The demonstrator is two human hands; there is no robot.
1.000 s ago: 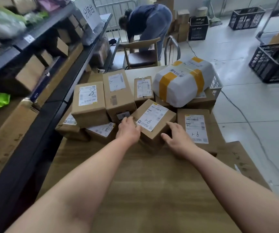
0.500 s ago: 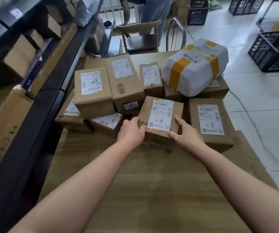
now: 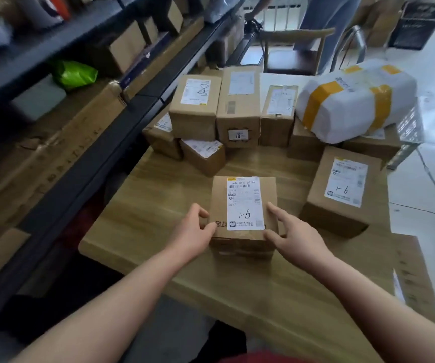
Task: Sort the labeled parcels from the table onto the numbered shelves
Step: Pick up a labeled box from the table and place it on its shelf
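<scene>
A small cardboard parcel (image 3: 243, 203) with a white label marked "1-9" sits near the middle of the wooden table (image 3: 158, 195). My left hand (image 3: 194, 233) grips its left side and my right hand (image 3: 293, 235) grips its right side. Behind it stand several more labelled boxes, among them one marked "8" (image 3: 194, 106) and a tall one tagged "10" (image 3: 238, 108). Another box marked "1-9" (image 3: 342, 189) lies to the right. A white bag parcel with yellow tape (image 3: 352, 100) rests on boxes at the back right. Dark shelves (image 3: 85, 158) run along the left.
The shelves on the left hold cardboard boxes and a green bag (image 3: 76, 74). A wooden chair (image 3: 293, 51) stands beyond the table, with a person's legs (image 3: 323, 11) behind it. A dark crate (image 3: 415, 24) sits on the pale floor at the far right.
Both hands have closed on the "1-9" parcel and drawn it out of the pile toward me, leaving a gap of bare table behind it. The view has shifted back and to the left.
</scene>
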